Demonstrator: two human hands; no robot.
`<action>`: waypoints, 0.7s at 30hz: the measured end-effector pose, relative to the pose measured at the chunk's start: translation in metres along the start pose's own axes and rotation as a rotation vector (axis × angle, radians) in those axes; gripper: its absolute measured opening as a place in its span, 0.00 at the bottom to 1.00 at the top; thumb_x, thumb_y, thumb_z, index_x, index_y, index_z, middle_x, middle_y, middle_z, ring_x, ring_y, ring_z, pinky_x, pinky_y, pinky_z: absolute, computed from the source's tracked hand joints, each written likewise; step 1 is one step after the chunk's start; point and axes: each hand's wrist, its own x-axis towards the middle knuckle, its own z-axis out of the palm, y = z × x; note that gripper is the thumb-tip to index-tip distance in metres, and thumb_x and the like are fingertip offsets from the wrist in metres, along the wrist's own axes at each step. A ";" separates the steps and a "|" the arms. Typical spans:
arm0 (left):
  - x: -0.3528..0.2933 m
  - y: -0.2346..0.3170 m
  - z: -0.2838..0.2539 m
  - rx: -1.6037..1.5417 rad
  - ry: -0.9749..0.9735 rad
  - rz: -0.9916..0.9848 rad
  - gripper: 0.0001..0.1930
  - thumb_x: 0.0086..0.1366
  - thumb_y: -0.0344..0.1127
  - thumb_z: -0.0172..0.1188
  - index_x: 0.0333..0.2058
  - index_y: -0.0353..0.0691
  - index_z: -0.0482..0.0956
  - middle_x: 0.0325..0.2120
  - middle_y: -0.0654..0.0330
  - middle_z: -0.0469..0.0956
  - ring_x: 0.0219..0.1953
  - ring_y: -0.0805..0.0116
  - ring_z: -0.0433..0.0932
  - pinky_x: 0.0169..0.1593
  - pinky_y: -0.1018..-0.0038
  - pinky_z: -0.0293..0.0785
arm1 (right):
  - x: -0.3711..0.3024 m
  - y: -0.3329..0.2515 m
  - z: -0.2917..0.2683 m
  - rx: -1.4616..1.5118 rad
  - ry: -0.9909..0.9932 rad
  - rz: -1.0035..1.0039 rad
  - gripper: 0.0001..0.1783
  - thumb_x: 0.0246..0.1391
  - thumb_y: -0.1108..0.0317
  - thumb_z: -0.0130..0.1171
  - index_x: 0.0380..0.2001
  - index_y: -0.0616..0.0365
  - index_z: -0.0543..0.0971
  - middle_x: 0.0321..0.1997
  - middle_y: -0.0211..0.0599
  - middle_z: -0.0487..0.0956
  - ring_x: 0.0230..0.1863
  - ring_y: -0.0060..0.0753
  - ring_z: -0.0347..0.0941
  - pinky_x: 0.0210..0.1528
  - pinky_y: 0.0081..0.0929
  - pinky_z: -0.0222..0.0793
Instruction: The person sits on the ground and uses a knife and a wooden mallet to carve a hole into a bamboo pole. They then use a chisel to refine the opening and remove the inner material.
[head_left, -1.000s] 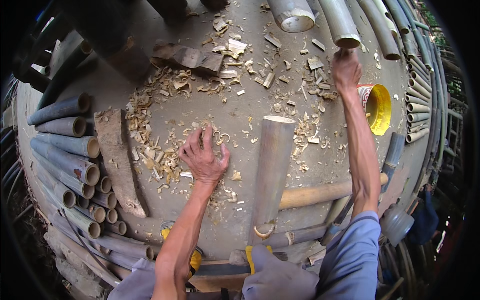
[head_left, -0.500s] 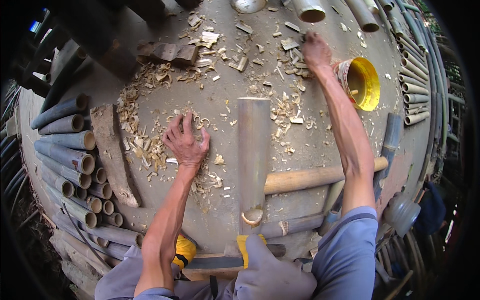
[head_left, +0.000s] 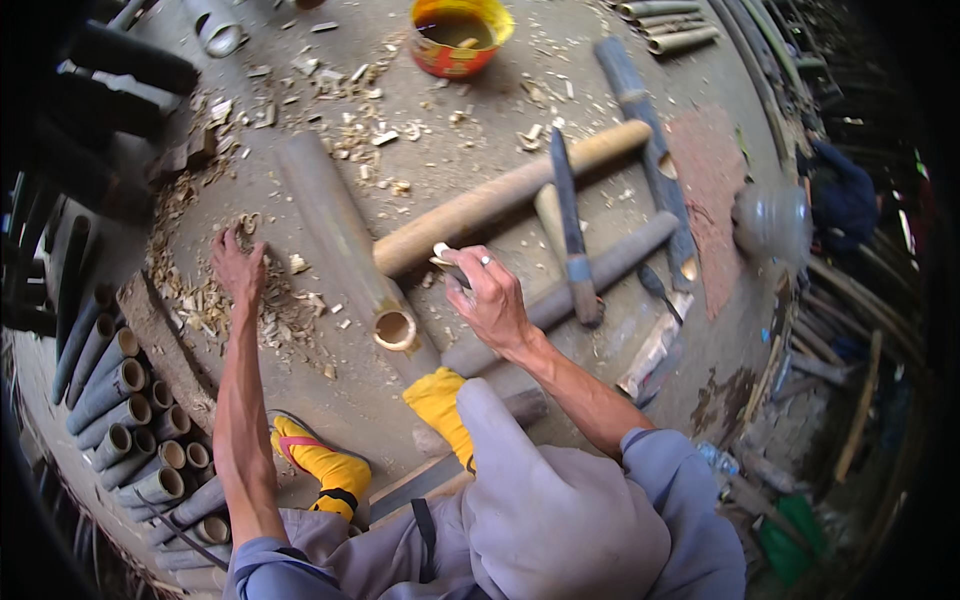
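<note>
My right hand (head_left: pixel 490 300) is closed, its thumb and fingers pinching a small pale bamboo chip (head_left: pixel 441 250) with a darker side. It hangs just right of a thick bamboo tube (head_left: pixel 335 215), whose hollow end faces me. Across the ground to the left, my left hand (head_left: pixel 240 268) rests with its fingers apart, among curled bamboo shavings (head_left: pixel 268 318). A ring-shaped curl lies by its fingertips. My foot in a yellow sock (head_left: pixel 440 405) is at the tube's near end. Touching the tube's right side is a tan wooden pole (head_left: pixel 510 200).
A yellow and red bucket (head_left: pixel 455 62) stands at the far side. Cut bamboo tubes (head_left: pixel 130 410) are stacked at left beside a long rough block (head_left: pixel 165 335). A dark-bladed tool (head_left: pixel 570 220) leans over another bamboo pole (head_left: pixel 620 255). A clear plastic jug (head_left: pixel 770 222) stands at right.
My right hand has come back from beyond the bucket to beside the tube, with a bamboo chip now visible in it. My left hand stays near the shavings. The view has swung right.
</note>
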 end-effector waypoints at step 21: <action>-0.196 0.062 -0.032 -0.633 0.046 -0.164 0.08 0.60 0.33 0.56 0.35 0.39 0.81 0.16 0.62 0.73 0.18 0.74 0.70 0.25 0.76 0.67 | -0.187 0.182 -0.346 -0.869 0.426 0.412 0.20 0.50 0.68 0.57 0.47 0.62 0.74 0.39 0.51 0.77 0.39 0.51 0.74 0.43 0.40 0.68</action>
